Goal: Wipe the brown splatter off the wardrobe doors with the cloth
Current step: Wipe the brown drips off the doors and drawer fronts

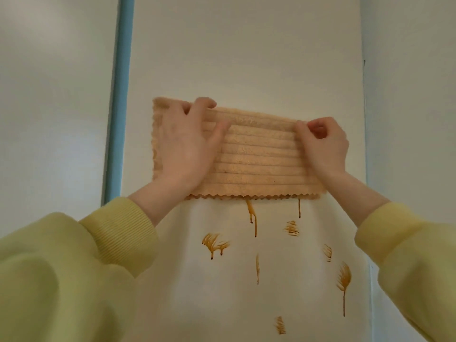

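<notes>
On my feed, the cloth (259, 156) lies flat against the middle wardrobe door (246, 58). My left hand (183, 146) sits on the cloth's left part, fingers hooked over its top edge. My right hand (323, 146) pinches its top right corner. The splatter (254, 218) lies below the cloth's bottom edge: two runs start right at that edge, and the other marks spread lower, most toward the door's right side. A vertical strip (121, 95) stands just left of the door, with another panel (49, 95) left of it. A third panel (414, 95) adjoins on the right. The left sleeve (74, 267) and right sleeve (407, 255) fill the near lower corners.
</notes>
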`<state>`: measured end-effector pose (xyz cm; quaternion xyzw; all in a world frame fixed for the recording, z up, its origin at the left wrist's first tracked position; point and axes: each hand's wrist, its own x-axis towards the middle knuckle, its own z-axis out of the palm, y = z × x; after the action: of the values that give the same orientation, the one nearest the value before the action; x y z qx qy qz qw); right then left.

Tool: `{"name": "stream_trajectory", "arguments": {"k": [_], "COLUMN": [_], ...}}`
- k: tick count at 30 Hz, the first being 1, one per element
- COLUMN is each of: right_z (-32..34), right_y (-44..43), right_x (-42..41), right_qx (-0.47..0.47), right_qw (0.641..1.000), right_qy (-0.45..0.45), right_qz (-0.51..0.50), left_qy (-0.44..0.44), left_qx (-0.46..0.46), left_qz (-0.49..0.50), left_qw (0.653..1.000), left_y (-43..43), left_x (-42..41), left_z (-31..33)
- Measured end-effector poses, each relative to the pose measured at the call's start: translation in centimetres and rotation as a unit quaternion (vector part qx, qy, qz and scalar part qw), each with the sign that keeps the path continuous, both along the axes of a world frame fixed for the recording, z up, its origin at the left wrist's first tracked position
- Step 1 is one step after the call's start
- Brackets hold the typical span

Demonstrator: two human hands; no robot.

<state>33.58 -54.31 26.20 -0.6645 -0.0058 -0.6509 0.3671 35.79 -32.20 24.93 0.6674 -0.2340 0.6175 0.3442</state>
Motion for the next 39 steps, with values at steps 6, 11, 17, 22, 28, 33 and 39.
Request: {"name": "stream_trajectory", "arguments": {"k": [6, 11, 17, 22, 28, 33, 39], "right_z": [-2.1, -2.3, -2.4, -2.3, -2.4, -3.0, -4.5], "right_y": [1.4, 0.7, -0.1, -0.2, -1.4, -4.8, -9.5], "right_x": [2.9, 4.2, 5.1, 5.0, 5.0, 5.1, 5.0], "right_qx": [-0.158, -0.200, -0.228, -0.248, -0.268, -0.239, -0.197], "right_qw": [0.978, 0.965, 0.963, 0.950, 0.941, 0.949, 0.959], "right_qy": [0.015, -0.019, 0.004, 0.072, 0.085, 0.090, 0.094], "right_qz": [-0.132, -0.170, -0.142, -0.173, -0.186, -0.184, -0.179], "left_qy": [-0.137, -0.207, -0.101, -0.053, -0.040, -0.038, -0.038], "left_qx": [0.093, 0.150, 0.206, 0.213, 0.210, 0.226, 0.255], "left_qz": [0.246, 0.261, 0.288, 0.326, 0.321, 0.299, 0.279], "left_qw": [0.955, 0.931, 0.930, 0.920, 0.923, 0.926, 0.925], "left_y": [-1.4, -1.8, -2.0, -2.3, -3.4, -6.7, -11.6], "left_x": [2.6, 3.9, 2.8, 2.8, 2.9, 2.9, 2.8], "left_z": [-0.6, -0.8, -1.1, -1.1, -1.4, -1.9, -2.4]}}
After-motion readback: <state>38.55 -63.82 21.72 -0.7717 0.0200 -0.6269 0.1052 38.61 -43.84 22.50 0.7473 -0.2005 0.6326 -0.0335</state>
